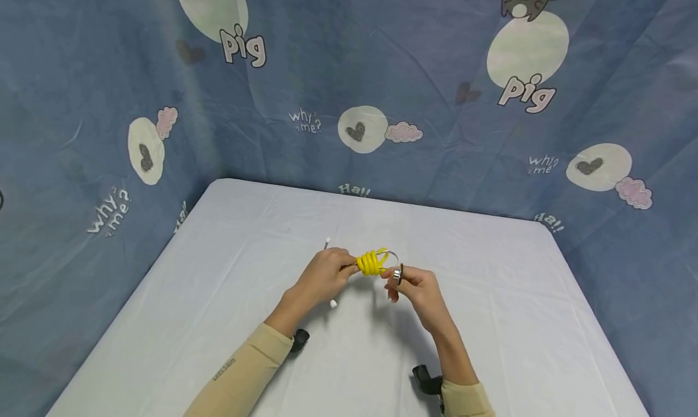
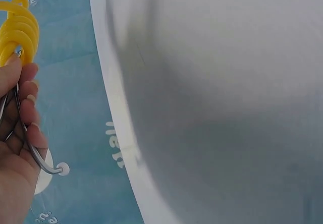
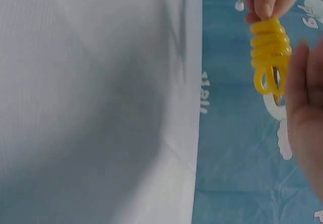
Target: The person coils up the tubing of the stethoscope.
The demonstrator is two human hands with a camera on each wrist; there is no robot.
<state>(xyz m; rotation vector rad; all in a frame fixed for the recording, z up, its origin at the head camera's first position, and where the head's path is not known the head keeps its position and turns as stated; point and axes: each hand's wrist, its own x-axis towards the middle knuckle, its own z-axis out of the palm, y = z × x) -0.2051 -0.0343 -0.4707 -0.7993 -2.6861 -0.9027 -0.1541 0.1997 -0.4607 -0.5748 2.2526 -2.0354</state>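
Observation:
My left hand (image 1: 326, 274) grips a silver metal wire hook (image 2: 36, 153) with small white ball tips, one on each side of the hand in the head view. Thick yellow cord (image 1: 371, 263) is wound in several tight turns round the metal just beyond the left fingertips, with loops standing out at its right end. A curved silver wire arches past these loops. At that end, my right hand (image 1: 415, 291) pinches the cord between thumb and forefinger. Something silver and ring-like shows at the right fingers. Both hands are held up over the table.
A white cloth covers the table (image 1: 507, 320). Blue printed curtain (image 1: 425, 174) hangs behind it and along both sides. Black curved mounts (image 1: 427, 380) sit by the wrists. Shadows of the hands fall on the cloth below.

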